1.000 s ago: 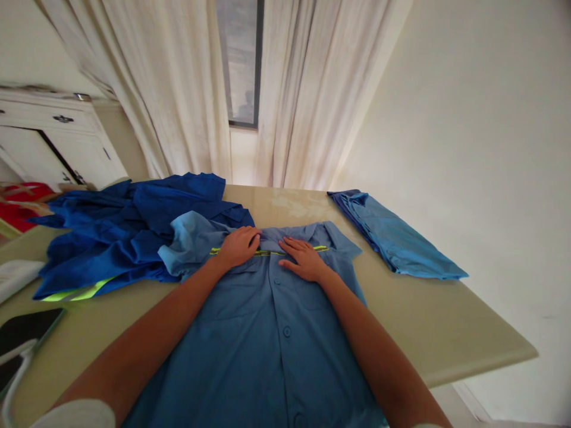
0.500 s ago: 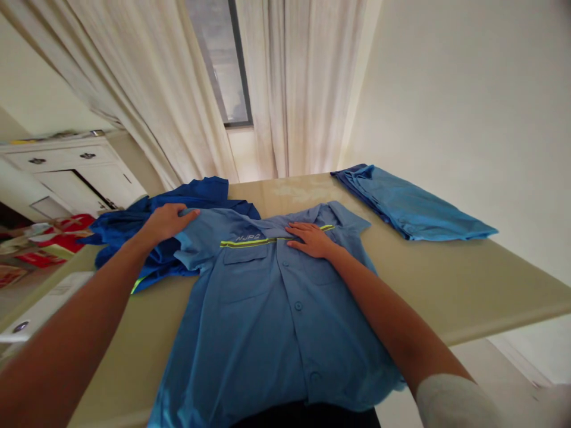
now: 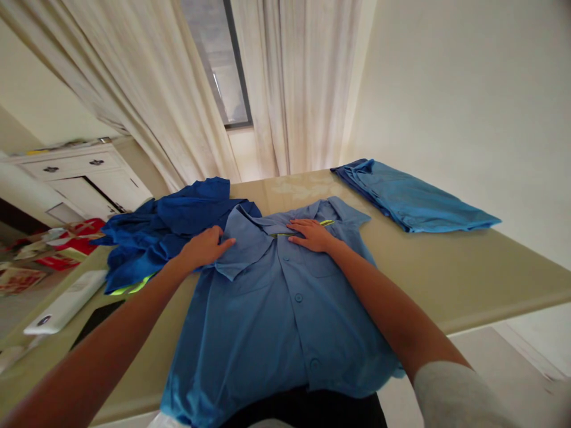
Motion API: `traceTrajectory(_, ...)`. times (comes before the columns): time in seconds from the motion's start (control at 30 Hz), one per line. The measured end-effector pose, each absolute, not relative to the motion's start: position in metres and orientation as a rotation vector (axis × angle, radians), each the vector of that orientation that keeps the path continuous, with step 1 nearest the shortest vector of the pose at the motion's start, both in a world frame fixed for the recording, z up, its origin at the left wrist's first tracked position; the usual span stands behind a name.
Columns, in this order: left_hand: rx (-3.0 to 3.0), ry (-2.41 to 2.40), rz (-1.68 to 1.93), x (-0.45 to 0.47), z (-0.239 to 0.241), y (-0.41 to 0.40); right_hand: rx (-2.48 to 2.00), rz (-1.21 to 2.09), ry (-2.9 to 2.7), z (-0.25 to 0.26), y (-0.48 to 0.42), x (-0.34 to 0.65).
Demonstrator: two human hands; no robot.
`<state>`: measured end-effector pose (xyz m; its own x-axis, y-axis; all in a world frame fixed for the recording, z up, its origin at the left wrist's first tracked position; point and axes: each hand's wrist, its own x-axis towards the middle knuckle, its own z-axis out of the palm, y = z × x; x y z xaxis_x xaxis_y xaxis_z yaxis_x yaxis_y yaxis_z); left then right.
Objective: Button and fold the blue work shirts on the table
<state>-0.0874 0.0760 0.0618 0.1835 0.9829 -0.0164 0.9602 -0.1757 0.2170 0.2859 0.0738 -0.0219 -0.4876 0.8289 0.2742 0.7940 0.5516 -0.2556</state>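
A blue short-sleeved work shirt (image 3: 263,321) lies front up before me, with buttons down its middle and a yellow-green stripe partly showing across the chest. Its left-hand sleeve and shoulder are folded inward over the chest, covering the lettering. At that folded edge, my left hand (image 3: 203,246) is closed on the cloth, thumb on top and the other fingers partly hidden. My right hand (image 3: 312,235) lies flat over the upper chest below the collar, fingers spread and pressing on the shirt.
A crumpled dark blue garment pile (image 3: 178,214) lies beyond my left hand. Folded blue clothing (image 3: 428,199) rests at the table's (image 3: 486,279) far right. A white device (image 3: 66,303) and a black flat object (image 3: 96,321) lie at left. A white cabinet (image 3: 84,172) stands behind.
My left hand has moved right, bringing the sleeve and shoulder over the chest and hiding the lettering and much of the stripe. My right hand stays on the chest.
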Motion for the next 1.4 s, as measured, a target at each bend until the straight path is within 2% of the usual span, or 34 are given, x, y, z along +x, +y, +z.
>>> traceTrajectory(0.13, 2.066, 1.805, 0.239, -0.121, 0.025, 0.063, -1.325, 0.150, -2.431, -0.020, 0.073, 0.285)
traceTrajectory(0.23, 1.842, 1.607, 0.269, -0.144, 0.028, 0.062, -1.339, 0.151, -2.427, -0.020, 0.073, 0.285)
traceTrajectory(0.37, 1.904, 1.607, 0.220, -0.141, 0.040, 0.072, -1.347, 0.156, -2.422, -0.020, 0.074, 0.284)
traceTrajectory(0.57, 2.075, 1.699, 0.863, -0.079, 0.038, 0.117, -1.353, 0.159, -2.416, -0.016, 0.070, 0.284)
traceTrajectory(0.73, 1.710, 1.562, 1.039, -0.065, 0.031, 0.152, -1.340, 0.158, -2.417, -0.017, 0.070, 0.284)
traceTrajectory(0.83, 1.471, 1.650, 1.008, -0.077, 0.028, 0.158, -1.339, 0.155, -2.416, -0.019, 0.071, 0.284)
traceTrajectory(0.93, 1.480, 1.637, 0.895, -0.087, 0.028, 0.156, -1.346, 0.143, -2.419, -0.020, 0.073, 0.284)
traceTrajectory(1.2, 1.927, 1.940, 0.657, -0.085, 0.022, 0.150, -1.356, 0.109, -2.458, -0.018, 0.073, 0.282)
traceTrajectory(1.4, 2.365, 1.868, 0.691, -0.105, 0.015, 0.136, -1.354, 0.133, -2.446, -0.019, 0.073, 0.282)
